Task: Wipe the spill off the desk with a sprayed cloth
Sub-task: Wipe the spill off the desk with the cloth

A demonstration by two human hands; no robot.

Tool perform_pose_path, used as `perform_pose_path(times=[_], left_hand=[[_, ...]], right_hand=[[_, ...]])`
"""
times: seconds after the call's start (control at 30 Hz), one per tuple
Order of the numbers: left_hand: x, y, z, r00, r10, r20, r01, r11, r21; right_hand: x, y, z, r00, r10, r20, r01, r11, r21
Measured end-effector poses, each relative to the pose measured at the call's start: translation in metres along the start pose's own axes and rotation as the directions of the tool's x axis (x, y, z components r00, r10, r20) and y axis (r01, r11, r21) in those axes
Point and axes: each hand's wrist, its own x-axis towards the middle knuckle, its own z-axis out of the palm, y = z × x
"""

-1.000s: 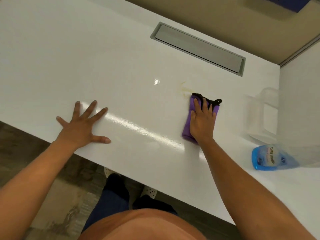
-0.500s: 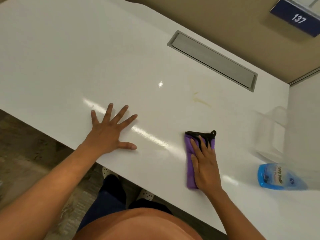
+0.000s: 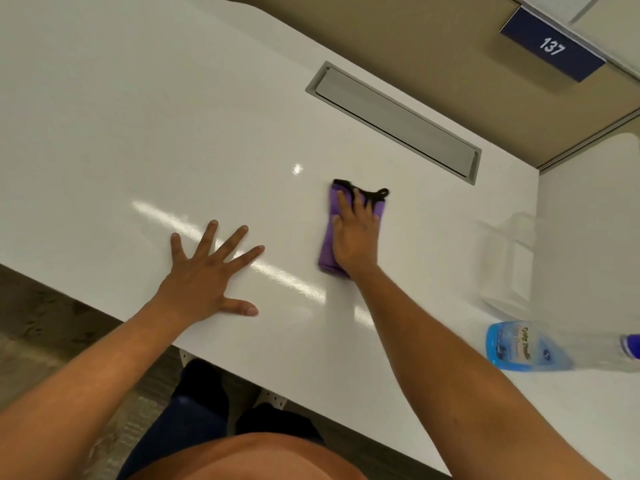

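A folded purple cloth (image 3: 329,251) with a black edge lies flat on the white desk (image 3: 138,116). My right hand (image 3: 355,233) presses down on the cloth with its fingers spread over it. My left hand (image 3: 207,275) rests flat on the desk near the front edge, fingers apart, holding nothing. The yellowish spill seen earlier is not visible; the cloth covers that spot. A clear spray bottle (image 3: 526,348) with blue liquid lies on its side at the right.
A grey cable hatch (image 3: 394,123) is set into the desk behind the cloth. A clear plastic container (image 3: 512,265) stands at the right beside a white side panel. The desk's front edge runs diagonally below my left hand, with floor and my legs under it.
My right hand slid the cloth toward me, then pushed it back away over the yellowish streak, which no longer shows. My left hand stayed flat on the desk.
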Motion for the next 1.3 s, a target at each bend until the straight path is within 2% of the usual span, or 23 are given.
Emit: perform_pose_path(times=[0.07, 0.17, 0.27, 0.37, 0.47, 0.6, 0.7, 0.83, 0.93, 1.0, 1.17, 1.3], left_hand=[[0.0, 0.0, 0.001, 1.0, -0.002, -0.003, 0.001, 1.0, -0.016], [0.0, 0.0, 0.003, 1.0, -0.008, -0.016, 0.007, 1.0, -0.025], [0.0, 0.0, 0.002, 1.0, -0.01, -0.014, 0.01, 1.0, -0.019], [0.0, 0.001, 0.002, 0.999, -0.003, -0.047, 0.001, 1.0, -0.025], [-0.001, 0.002, 0.001, 0.998, 0.007, -0.061, -0.008, 1.0, -0.021], [0.0, 0.001, 0.004, 0.997, 0.015, -0.08, -0.015, 1.0, -0.007], [0.001, -0.001, 0.008, 0.996, 0.01, -0.083, -0.012, 1.0, -0.022], [0.001, -0.001, 0.007, 0.997, 0.014, -0.076, -0.017, 0.999, -0.033], [0.001, -0.001, 0.006, 0.998, 0.013, -0.059, -0.014, 1.0, -0.017], [0.001, -0.001, 0.007, 0.998, 0.01, -0.059, -0.011, 1.0, -0.012], [0.001, -0.001, 0.006, 0.999, 0.002, -0.048, -0.003, 1.0, -0.015], [0.001, -0.001, 0.008, 0.999, -0.004, -0.049, 0.003, 0.999, -0.04]], right_hand=[[-0.027, -0.007, 0.007, 0.992, -0.118, 0.046, 0.115, 0.992, 0.056], [-0.095, 0.012, 0.017, 0.978, -0.192, 0.08, 0.179, 0.972, 0.15], [-0.163, 0.056, 0.017, 0.989, -0.132, 0.06, 0.118, 0.974, 0.192], [-0.178, 0.103, 0.006, 1.0, -0.009, 0.029, 0.003, 0.98, 0.2], [-0.126, 0.13, -0.005, 0.995, 0.1, -0.002, -0.098, 0.982, 0.16], [-0.007, 0.123, -0.015, 0.981, 0.192, -0.036, -0.19, 0.981, 0.035], [0.055, 0.085, -0.012, 0.989, 0.144, -0.025, -0.144, 0.99, -0.004], [0.074, 0.006, -0.001, 0.996, -0.077, 0.036, 0.076, 0.997, 0.022], [0.04, -0.034, 0.008, 0.955, -0.289, 0.073, 0.284, 0.956, 0.073], [0.003, -0.036, 0.013, 0.936, -0.344, 0.08, 0.333, 0.935, 0.125], [-0.109, 0.022, 0.016, 0.957, -0.277, 0.088, 0.257, 0.947, 0.196], [-0.15, 0.088, 0.004, 0.99, -0.118, 0.073, 0.101, 0.975, 0.199]])
